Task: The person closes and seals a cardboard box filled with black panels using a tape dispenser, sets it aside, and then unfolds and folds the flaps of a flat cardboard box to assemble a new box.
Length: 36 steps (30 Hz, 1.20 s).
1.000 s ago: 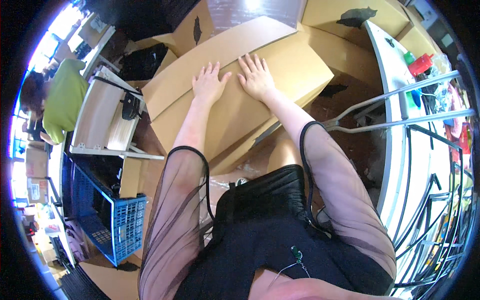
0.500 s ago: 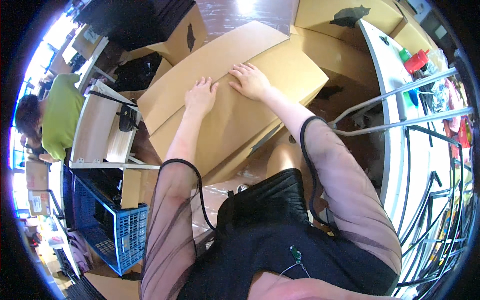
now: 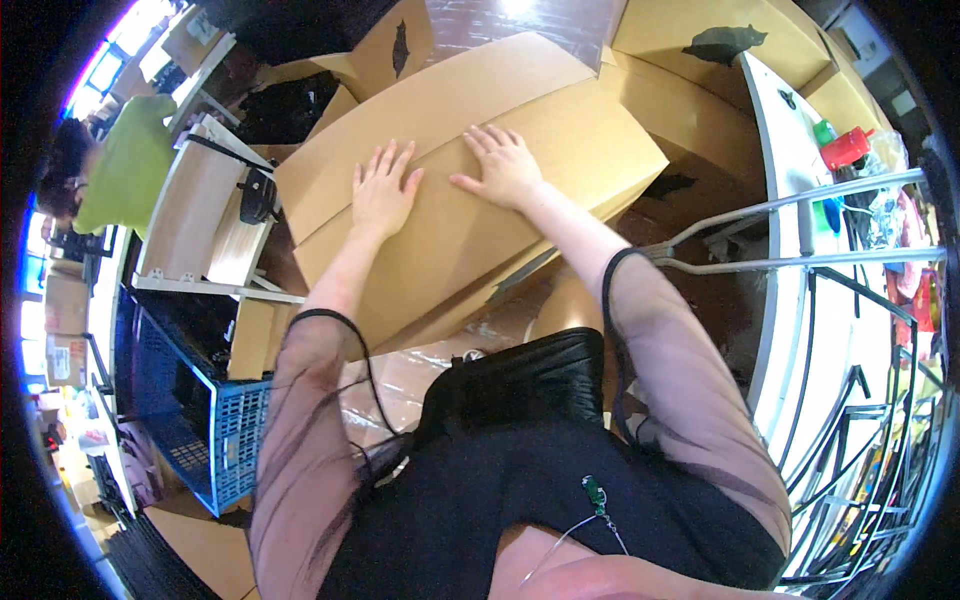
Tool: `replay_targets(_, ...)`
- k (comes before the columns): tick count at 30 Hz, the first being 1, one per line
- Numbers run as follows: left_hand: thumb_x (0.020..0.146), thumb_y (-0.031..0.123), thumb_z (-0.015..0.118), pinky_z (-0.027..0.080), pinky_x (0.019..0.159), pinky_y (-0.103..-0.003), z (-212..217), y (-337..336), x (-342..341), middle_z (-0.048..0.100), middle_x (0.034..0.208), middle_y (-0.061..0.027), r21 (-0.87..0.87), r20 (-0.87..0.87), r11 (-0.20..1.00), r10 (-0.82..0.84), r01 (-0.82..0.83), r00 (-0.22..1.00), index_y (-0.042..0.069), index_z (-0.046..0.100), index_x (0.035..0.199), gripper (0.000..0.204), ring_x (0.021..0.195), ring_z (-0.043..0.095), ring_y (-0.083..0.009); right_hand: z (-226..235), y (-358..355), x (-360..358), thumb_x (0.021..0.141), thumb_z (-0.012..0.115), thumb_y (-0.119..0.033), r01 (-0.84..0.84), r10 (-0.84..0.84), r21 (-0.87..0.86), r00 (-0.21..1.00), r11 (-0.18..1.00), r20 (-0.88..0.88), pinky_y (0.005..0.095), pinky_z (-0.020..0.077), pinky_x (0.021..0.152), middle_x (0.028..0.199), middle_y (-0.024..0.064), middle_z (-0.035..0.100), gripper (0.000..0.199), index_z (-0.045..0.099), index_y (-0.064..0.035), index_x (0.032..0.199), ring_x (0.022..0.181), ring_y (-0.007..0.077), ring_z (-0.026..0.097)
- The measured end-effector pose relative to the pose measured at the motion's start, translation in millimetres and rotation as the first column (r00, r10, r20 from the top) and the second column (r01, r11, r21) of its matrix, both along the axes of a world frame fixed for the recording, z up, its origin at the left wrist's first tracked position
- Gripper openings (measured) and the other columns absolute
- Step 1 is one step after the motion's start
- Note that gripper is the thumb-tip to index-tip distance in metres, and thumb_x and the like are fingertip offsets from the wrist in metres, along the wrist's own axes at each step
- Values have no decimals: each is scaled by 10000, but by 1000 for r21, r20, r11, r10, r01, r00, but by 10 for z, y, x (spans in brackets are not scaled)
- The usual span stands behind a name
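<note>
A large brown cardboard box (image 3: 450, 240) stands in front of me, its two top flaps folded down and meeting along a seam. On that top, near the seam, my left hand (image 3: 384, 192) lies flat with its fingers spread. To its right my right hand (image 3: 503, 170) also rests on the cardboard, fingers stretched out and thumb apart. Neither hand holds anything; both palms face the box. The far flap (image 3: 430, 135) lies beyond the seam.
Open cardboard boxes (image 3: 690, 110) stand beyond on the right. A white table (image 3: 765, 130) with a red bottle (image 3: 847, 149) and metal tubes (image 3: 800, 200) borders the right. At left are a wooden shelf unit (image 3: 205, 200), a blue crate (image 3: 238, 440) and a person in green (image 3: 130, 165).
My left hand has slid slightly left along the box top and its fingers have spread wider. The right hand's thumb stands further out. The whole view has shifted a little.
</note>
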<state>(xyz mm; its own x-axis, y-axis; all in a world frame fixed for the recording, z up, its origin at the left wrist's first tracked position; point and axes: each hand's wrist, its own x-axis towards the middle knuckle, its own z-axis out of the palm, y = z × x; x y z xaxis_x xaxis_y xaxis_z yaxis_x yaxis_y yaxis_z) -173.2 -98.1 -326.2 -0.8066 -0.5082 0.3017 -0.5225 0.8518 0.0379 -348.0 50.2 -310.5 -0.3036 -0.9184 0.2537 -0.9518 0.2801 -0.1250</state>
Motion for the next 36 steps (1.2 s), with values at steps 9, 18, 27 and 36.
replay_targets(9,959,407,424,197,1120,-476,275,-38,688,300,1497,-66,11,14,991,-136,136,991,234,324,1443,523,1366,294,-269,149,233,756,900,403,-549,12,-17,-101,999,995,-46,431,127,1146,1482,137,308,759,314,3,1414,1385,280,248)
replay_targets(18,944,386,472,221,1107,-482,276,-201,383,330,1481,-78,-22,22,977,-213,214,977,216,336,1436,538,1357,307,-286,492,340,-709,828,581,-437,161,-140,-116,975,980,171,473,370,991,1305,145,515,600,502,-49,1279,1236,334,437)
replay_targets(27,956,337,459,254,1091,-491,390,-419,431,346,1472,-85,75,80,943,-331,325,940,218,349,1433,504,1351,326,-281,100,333,-1850,773,506,-712,557,-559,136,721,819,409,406,465,923,1191,211,596,984,226,-48,1444,1092,328,590)
replay_targets(36,1004,373,288,162,1118,-513,340,-810,1015,298,1502,-59,47,155,995,-91,85,984,231,346,1437,459,1391,259,-225,-245,316,-1030,765,584,-671,417,-327,38,651,908,685,392,352,1059,1372,257,419,1021,232,16,1433,1274,343,432)
